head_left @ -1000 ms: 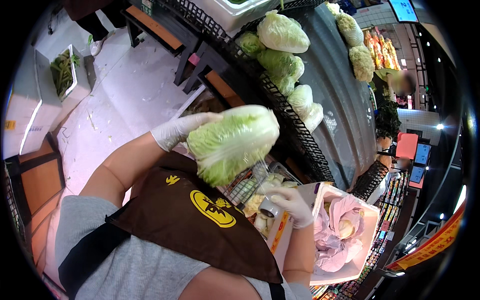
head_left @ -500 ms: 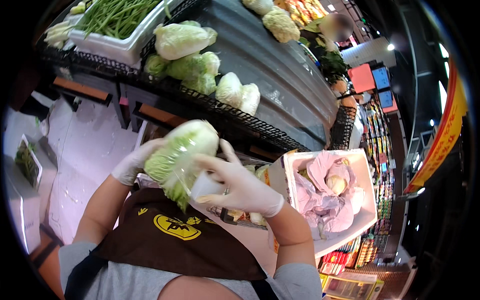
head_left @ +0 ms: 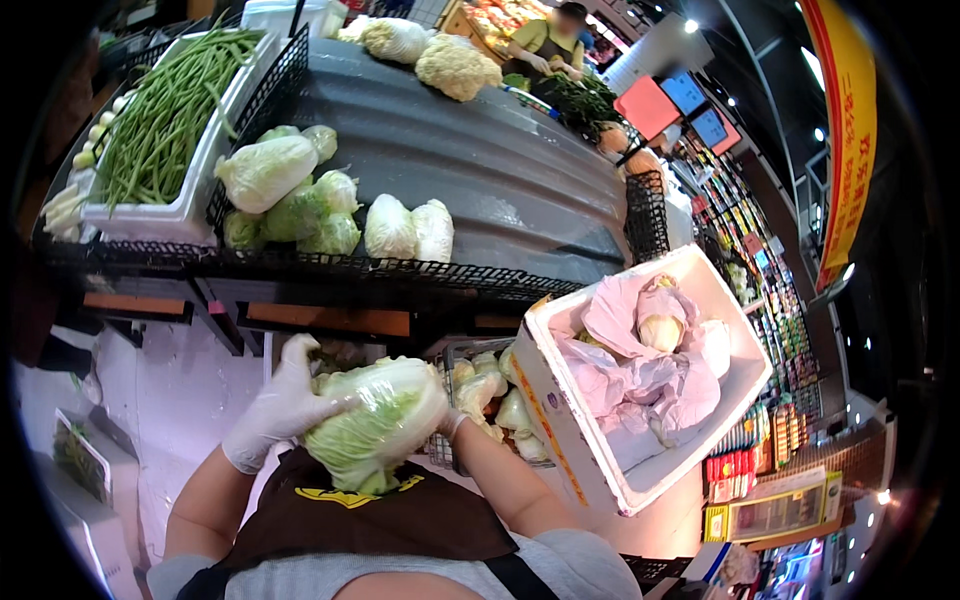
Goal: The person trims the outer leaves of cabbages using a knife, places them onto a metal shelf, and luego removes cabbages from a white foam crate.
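A napa cabbage (head_left: 375, 415) in clear film lies tilted in front of my apron, its pale base toward the right. My left hand (head_left: 285, 405), in a white glove, is wrapped round its left side with the thumb raised. At the base end, my right hand (head_left: 453, 424) holds the other side; its fingers are hidden behind the cabbage. Two small wrapped cabbages (head_left: 408, 230) and several more wrapped cabbages (head_left: 270, 180) rest along the near edge of the grey display stand (head_left: 480, 170).
A white foam box (head_left: 630, 495) with pink paper and a wrapped vegetable stands at my right. Beside it is a wire basket (head_left: 440, 455) of vegetables. Green beans (head_left: 175, 115) fill a white crate at the left. Black mesh (head_left: 400, 272) edges the stand. Another person (head_left: 545, 55) works beyond.
My right hand has gone from the cabbage's near face to behind its base end, and the small white thing by it is out of sight. The view has shifted, showing more of the stand.
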Demonstrator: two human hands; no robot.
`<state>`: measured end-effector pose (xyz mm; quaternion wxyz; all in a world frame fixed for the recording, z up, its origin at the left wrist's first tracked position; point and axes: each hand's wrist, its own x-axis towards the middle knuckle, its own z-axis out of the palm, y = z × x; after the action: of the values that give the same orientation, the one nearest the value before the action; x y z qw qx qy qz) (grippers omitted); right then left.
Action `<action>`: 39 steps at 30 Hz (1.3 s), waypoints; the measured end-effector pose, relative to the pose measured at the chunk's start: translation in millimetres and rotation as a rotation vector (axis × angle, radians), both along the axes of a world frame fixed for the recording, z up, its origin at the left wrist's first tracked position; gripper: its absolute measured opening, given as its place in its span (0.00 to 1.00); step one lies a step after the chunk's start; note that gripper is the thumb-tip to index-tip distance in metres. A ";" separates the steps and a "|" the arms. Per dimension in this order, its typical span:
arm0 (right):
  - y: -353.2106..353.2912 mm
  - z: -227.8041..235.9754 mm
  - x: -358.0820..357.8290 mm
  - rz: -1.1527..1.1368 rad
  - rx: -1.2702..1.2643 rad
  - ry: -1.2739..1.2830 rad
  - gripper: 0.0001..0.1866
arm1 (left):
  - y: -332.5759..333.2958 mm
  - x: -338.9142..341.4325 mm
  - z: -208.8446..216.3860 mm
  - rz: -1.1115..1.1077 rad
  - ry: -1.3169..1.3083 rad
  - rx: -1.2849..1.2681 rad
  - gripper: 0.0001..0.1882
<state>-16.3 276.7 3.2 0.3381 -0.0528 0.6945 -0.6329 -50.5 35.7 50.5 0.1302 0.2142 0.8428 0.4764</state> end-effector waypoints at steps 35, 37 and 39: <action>12.7 79.6 -36.4 0.234 0.494 0.341 0.33 | 0.3 35.1 -88.5 -0.050 -1.094 1.504 0.41; -9.6 68.5 -34.2 0.212 0.578 0.456 0.31 | 2.8 39.8 -86.5 -0.054 -1.113 1.522 0.41; -22.2 64.9 -33.4 0.303 0.802 0.500 0.26 | 3.0 46.0 -85.9 -0.054 -1.140 1.528 0.41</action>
<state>-49.7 254.4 68.1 0.2431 -0.1691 0.9276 -0.2277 -4.6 38.8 -35.4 0.3573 -0.0036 0.1079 0.9277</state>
